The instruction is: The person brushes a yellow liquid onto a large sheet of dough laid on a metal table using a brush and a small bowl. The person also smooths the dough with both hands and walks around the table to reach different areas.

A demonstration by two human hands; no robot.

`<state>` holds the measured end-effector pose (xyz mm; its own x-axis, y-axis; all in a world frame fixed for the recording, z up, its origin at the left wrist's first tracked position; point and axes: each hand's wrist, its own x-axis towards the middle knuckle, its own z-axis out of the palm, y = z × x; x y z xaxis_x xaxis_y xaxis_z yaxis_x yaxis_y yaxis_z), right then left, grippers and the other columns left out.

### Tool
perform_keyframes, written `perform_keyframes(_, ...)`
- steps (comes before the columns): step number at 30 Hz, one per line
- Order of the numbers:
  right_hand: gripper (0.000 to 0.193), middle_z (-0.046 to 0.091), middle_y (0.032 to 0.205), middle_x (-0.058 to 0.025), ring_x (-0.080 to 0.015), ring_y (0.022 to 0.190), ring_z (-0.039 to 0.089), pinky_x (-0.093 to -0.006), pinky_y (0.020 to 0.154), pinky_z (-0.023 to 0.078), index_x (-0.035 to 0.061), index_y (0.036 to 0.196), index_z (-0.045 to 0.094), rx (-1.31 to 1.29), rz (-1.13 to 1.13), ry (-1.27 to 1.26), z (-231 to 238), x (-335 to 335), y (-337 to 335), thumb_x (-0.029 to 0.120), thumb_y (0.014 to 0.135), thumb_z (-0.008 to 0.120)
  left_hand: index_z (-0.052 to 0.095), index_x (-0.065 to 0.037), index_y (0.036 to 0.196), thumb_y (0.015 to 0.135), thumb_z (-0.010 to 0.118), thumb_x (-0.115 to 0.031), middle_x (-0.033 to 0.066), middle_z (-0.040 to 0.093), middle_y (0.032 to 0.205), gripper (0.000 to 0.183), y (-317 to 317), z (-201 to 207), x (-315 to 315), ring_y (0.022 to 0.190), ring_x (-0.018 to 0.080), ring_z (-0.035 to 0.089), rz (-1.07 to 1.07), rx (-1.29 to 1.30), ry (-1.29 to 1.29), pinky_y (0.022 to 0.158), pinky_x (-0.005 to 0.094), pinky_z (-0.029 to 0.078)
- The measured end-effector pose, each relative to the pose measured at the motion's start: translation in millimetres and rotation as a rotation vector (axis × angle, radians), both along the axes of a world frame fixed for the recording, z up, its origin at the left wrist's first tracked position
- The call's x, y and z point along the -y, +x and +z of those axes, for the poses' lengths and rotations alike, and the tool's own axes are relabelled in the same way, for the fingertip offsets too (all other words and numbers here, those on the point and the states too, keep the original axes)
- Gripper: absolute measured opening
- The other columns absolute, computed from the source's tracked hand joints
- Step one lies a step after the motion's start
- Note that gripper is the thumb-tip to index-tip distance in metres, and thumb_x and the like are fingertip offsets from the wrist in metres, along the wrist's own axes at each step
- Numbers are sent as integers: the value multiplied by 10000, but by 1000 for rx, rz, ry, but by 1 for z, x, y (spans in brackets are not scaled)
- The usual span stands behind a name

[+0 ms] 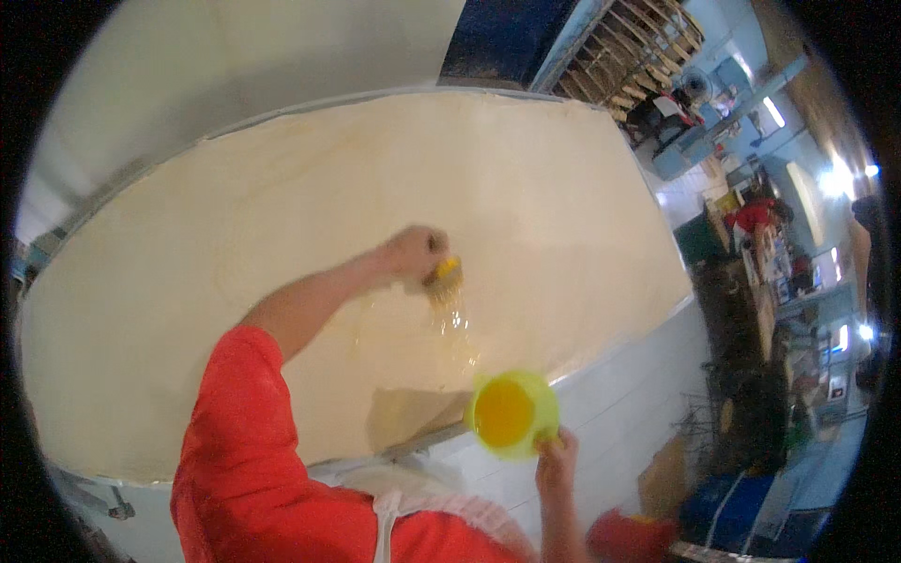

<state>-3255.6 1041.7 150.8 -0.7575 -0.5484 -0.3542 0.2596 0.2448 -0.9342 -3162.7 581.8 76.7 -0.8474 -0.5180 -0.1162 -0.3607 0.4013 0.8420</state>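
Note:
A wide, pale cream sheet that looks like dough [526, 178] covers the long table. Over its middle, my left hand [413, 255] is closed around a brush [449, 273] with a yellow part, its bristles on or just above the surface; motion blurs them. Shiny wet streaks [457, 324] run from the brush toward me. My right hand [557, 454] grips the rim of a light green bowl [549, 399], held by the table's near edge. Orange-yellow liquid [503, 414] is inside the bowl, which casts a shadow on the sheet.
A rack with slatted shelves [631, 49] stands beyond the far right corner. At the right, a person in red [754, 216] bends over a cluttered work table. Near the lower right are a red object [631, 537] and a blue container [723, 507]. Pale floor tiles [629, 385] lie alongside.

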Motion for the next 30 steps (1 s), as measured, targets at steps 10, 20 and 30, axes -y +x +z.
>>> perform_keyframes(10, 238, 676, 872, -37, -144, 765, 635, -294, 731, 522, -13, 895, 676, 63, -143, 37, 23, 109, -15, 107, 715, 776, 683, -78, 1022, 953, 600, -327, 163, 723, 1002, 271, -35, -42, 405, 982, 356, 680, 530, 23, -559, 842, 441, 538)
perform_keyframes(20, 405, 689, 990, -99, -206, 884, 665, -363, 790, 558, -12, 1041, 650, -81, 214, -107, 14, 149, -50, 162, 714, 814, 658, -76, 1189, 1011, 510, -336, 180, 696, 1124, 347, 431, -43, 425, 1051, 310, 674, 1195, 839, -687, 940, 480, 525)
perform_keyframes(30, 433, 663, 1052, -114, -227, 929, 663, -361, 868, 546, -25, 1125, 578, 66, 43, -177, 31, 133, 16, 115, 753, 749, 674, -42, 1012, 897, 561, -310, 211, 694, 907, 313, -40, -67, 117, 886, 396, 673, 38, -242, -462, 814, 531, 525)
